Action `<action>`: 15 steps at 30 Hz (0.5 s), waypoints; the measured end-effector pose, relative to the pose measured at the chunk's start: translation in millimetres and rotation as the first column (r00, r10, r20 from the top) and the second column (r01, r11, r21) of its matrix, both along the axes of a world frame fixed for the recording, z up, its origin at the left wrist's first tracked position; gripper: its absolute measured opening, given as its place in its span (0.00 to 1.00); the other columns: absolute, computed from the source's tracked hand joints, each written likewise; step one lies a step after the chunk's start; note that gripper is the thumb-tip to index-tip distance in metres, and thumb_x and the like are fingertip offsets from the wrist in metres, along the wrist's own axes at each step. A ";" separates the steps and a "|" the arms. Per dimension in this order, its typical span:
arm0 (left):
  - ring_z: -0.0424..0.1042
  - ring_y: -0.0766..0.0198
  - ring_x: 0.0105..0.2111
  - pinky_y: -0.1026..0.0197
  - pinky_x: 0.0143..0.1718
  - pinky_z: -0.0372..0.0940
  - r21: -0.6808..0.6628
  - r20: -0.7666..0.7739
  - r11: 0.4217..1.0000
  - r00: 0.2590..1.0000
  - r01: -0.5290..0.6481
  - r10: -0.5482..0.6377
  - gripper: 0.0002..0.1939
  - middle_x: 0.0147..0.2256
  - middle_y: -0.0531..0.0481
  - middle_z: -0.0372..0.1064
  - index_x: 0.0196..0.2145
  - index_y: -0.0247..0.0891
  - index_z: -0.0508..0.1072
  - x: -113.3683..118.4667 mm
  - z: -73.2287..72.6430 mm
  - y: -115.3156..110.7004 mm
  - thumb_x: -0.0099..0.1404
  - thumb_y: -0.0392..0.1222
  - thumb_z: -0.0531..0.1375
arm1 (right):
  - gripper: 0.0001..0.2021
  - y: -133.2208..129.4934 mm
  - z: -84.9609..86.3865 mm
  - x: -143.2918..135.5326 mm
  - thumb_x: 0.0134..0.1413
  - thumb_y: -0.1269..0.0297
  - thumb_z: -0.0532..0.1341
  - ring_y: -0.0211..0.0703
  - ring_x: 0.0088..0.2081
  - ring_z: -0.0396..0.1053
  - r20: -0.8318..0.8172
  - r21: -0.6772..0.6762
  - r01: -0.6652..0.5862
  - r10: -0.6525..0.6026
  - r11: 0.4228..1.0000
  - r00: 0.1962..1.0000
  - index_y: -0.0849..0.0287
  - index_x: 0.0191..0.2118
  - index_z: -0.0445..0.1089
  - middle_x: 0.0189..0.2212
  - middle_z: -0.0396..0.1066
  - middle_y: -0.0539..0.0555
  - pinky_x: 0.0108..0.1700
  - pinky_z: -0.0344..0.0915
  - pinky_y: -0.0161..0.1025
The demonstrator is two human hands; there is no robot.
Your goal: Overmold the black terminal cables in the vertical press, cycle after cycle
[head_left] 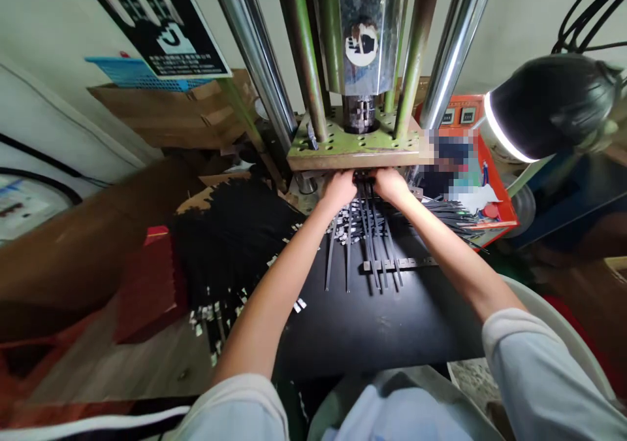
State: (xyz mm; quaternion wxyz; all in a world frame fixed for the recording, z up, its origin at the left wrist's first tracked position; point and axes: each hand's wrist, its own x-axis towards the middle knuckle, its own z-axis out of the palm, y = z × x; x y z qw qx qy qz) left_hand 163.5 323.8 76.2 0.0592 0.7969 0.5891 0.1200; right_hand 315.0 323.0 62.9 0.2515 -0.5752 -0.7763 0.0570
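Both arms reach forward under the green press plate (357, 157). My left hand (340, 188) has its fingers bent in at the plate's front edge, beside the far ends of several thin black strips (349, 251). Opposite it, my right hand (389, 185) is curled in at the right side of the same strips. The fingertips of both hands are hidden beneath the plate, so what they hold cannot be made out. The strips run toward me over the black work surface (372, 330). A perforated metal bar (401, 264) lies across under them.
A large heap of black strips with metal ends (230, 232) lies at left, by a dark red box (151, 284). A lit lamp (548, 108) hangs at right above an orange-red tray (499, 186). Steel columns (460, 42) flank the press.
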 end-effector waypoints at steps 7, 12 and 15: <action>0.63 0.48 0.58 0.50 0.61 0.56 0.019 -0.040 0.996 0.996 0.084 -0.083 0.22 0.55 0.31 0.66 0.56 0.26 0.67 16.9 -9.4 -13.7 0.66 0.30 0.49 | 0.23 -26.3 -3.8 -34.1 0.62 0.77 0.44 0.60 0.62 0.57 0.265 -0.080 0.077 -0.053 0.994 0.963 0.80 0.60 0.58 0.59 0.60 0.77 0.62 0.53 0.54; 0.70 0.51 0.53 0.52 0.55 0.63 -0.045 -0.071 0.996 0.994 0.080 -0.083 0.18 0.50 0.34 0.71 0.51 0.24 0.72 14.5 14.8 -15.7 0.68 0.28 0.49 | 0.22 -22.9 2.5 -34.9 0.59 0.80 0.46 0.63 0.59 0.62 0.378 -0.070 0.079 -0.047 0.994 0.925 0.82 0.56 0.62 0.54 0.65 0.78 0.57 0.60 0.58; 0.65 0.49 0.57 0.50 0.57 0.60 -0.082 -0.064 0.995 0.996 0.061 -0.066 0.19 0.55 0.33 0.66 0.53 0.19 0.69 17.4 25.8 -15.5 0.70 0.31 0.47 | 0.33 -16.3 10.6 -34.4 0.56 0.69 0.34 0.64 0.55 0.65 0.424 -0.058 0.059 -0.029 0.997 0.905 0.95 0.48 0.65 0.51 0.66 0.80 0.49 0.63 0.49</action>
